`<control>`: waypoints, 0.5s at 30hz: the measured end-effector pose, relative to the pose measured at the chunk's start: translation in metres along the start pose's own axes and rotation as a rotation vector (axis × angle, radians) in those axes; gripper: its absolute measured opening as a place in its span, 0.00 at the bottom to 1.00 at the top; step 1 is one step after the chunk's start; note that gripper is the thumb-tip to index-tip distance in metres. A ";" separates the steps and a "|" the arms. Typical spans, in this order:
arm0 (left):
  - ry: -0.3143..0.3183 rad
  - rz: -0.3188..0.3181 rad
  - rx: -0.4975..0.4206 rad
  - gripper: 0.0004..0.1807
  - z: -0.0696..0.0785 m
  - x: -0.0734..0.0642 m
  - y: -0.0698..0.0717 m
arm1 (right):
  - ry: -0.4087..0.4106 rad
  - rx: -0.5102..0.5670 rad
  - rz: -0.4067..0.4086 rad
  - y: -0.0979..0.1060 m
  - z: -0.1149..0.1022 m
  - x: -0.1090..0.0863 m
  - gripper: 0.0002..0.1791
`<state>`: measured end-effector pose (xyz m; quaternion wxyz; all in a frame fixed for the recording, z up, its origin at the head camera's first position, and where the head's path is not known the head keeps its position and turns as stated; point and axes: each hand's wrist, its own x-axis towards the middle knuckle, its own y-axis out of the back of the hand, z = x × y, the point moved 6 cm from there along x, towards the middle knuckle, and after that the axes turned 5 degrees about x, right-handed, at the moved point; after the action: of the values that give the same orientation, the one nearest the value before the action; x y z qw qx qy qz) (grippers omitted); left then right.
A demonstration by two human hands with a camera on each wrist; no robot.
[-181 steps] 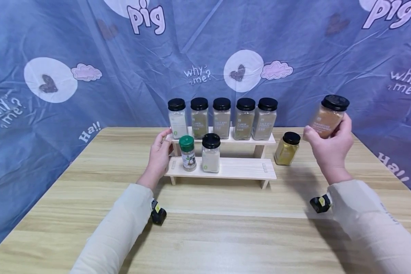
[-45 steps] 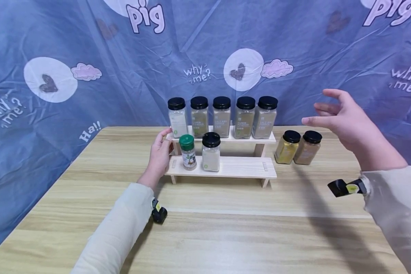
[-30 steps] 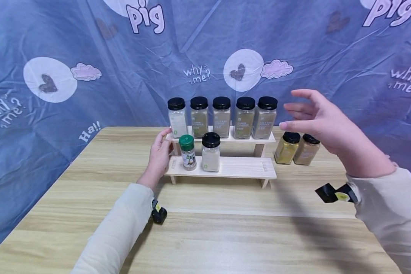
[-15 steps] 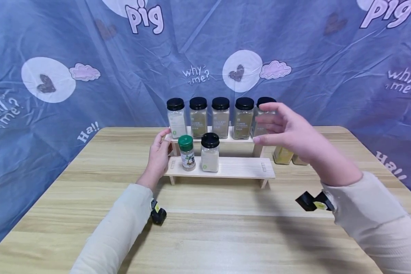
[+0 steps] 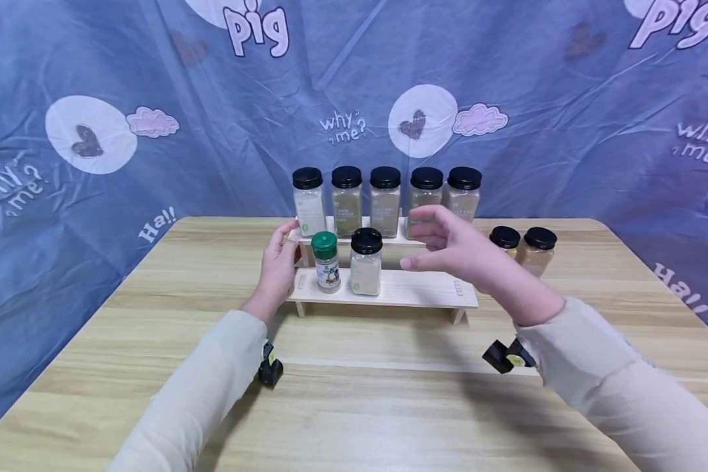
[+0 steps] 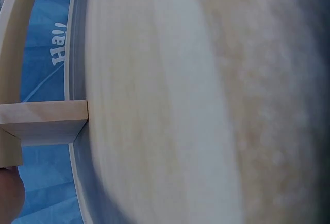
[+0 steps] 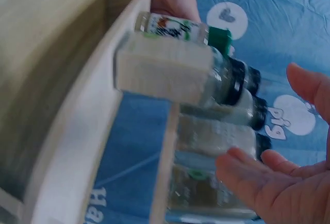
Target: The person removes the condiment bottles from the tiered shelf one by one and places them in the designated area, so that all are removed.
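Note:
A two-tier wooden spice rack stands on the table. My left hand holds the left end of its upper tier, beside a jar of white powder. Lower down, a green-capped shaker and a black-lidded jar of pale powder stand side by side on the front tier. My right hand hovers above that tier's right part, fingers spread and holding nothing. Its fingers point towards the pale-powder jar and partly cover the cumin jar behind. In the right wrist view the right hand is apart from the jars.
More black-lidded jars, including a cumin jar and a salt-and-pepper jar, line the upper tier. Right of the rack stand a yellow spice jar and a reddish-brown spice jar, partly behind my right forearm. A patterned blue cloth hangs behind the table.
The reddish-brown jar, earlier in my right hand, now stands on the table beside the yellow one. Since then my right hand has moved left and down to the rack. The left hand stays put.

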<state>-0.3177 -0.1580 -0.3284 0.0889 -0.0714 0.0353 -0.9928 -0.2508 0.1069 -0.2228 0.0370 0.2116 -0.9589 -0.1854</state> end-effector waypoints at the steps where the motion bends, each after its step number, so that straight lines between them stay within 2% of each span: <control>1: 0.002 0.000 -0.002 0.19 0.000 0.000 0.000 | -0.005 0.001 0.004 -0.003 0.002 0.002 0.43; 9: 0.023 0.005 -0.002 0.19 0.000 -0.001 0.000 | -0.044 0.007 0.071 -0.022 0.022 0.013 0.42; 15: 0.028 0.012 -0.002 0.18 0.000 0.000 0.001 | -0.071 -0.010 0.176 -0.031 0.034 0.018 0.43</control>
<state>-0.3175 -0.1587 -0.3285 0.0942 -0.0573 0.0380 -0.9932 -0.2601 0.0853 -0.2659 0.0201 0.1194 -0.9736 -0.1934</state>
